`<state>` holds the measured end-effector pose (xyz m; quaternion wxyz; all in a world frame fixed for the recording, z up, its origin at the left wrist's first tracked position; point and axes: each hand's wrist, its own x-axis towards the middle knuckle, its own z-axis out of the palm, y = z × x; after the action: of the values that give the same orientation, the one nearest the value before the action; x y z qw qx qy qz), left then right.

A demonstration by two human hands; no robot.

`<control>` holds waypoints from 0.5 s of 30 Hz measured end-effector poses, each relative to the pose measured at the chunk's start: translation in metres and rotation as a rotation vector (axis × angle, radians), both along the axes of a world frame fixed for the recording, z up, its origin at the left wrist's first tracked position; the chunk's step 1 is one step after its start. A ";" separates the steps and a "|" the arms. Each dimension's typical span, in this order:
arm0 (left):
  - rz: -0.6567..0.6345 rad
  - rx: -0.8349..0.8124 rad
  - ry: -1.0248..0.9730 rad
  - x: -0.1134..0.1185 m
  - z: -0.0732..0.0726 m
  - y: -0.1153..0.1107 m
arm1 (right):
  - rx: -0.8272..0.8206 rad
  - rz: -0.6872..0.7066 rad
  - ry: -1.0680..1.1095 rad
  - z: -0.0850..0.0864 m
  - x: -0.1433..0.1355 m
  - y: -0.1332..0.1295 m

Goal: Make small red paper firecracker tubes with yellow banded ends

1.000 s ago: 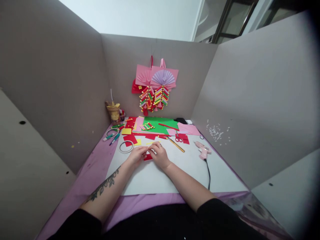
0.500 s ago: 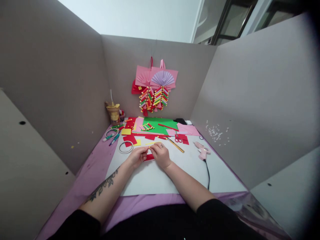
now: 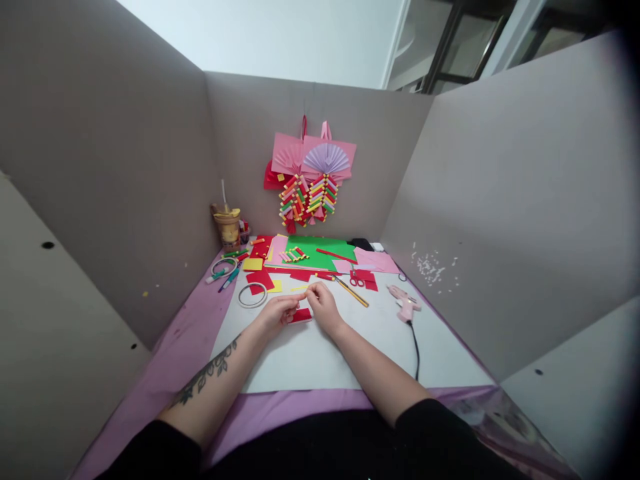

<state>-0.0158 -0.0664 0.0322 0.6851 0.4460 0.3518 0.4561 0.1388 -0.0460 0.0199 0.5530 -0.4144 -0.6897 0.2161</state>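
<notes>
My left hand (image 3: 278,314) and my right hand (image 3: 323,308) meet fingertip to fingertip above the white work sheet. Both are closed in a pinch. What lies between the fingers is too small and too covered to name. Just below them a folded piece of red paper (image 3: 301,315) rests on the sheet, partly behind my left fingers. A thin yellow paper strip (image 3: 299,288) lies right behind the fingertips. To the left is a roll of tape (image 3: 253,295), with a yellow paper square (image 3: 275,286) beside it.
A pink glue gun (image 3: 406,303) with a black cord lies at right. Scissors (image 3: 357,279) and a yellow craft knife (image 3: 353,291) are behind my right hand. Green paper (image 3: 320,250) holds small paper rolls. Paper firecracker decorations (image 3: 323,190) hang on the back panel. A cup (image 3: 229,227) stands back left.
My right fingers have curled and shifted slightly right. The small yellow bit seen between the fingertips before is now hidden, and more of the red folded paper shows.
</notes>
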 end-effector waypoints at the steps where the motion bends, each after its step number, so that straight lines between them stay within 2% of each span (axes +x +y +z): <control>1: 0.010 -0.001 0.002 0.000 0.000 0.000 | -0.053 0.010 0.056 0.000 0.000 0.000; 5: 0.025 -0.006 0.003 -0.001 0.000 0.000 | -0.199 0.036 0.177 0.007 0.000 -0.002; 9: 0.037 0.012 0.000 -0.007 0.000 0.001 | -0.257 0.036 0.167 0.028 0.019 -0.021; 12: 0.096 -0.020 -0.023 -0.010 0.000 0.002 | -0.262 0.004 0.012 0.052 0.060 -0.047; 15: 0.143 -0.058 -0.049 -0.011 0.001 0.003 | -0.230 -0.077 -0.264 0.072 0.118 -0.079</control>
<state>-0.0270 -0.0631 0.0335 0.6718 0.3886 0.3789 0.5041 0.2566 -0.1247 0.0923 0.4145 -0.5259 -0.7107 0.2157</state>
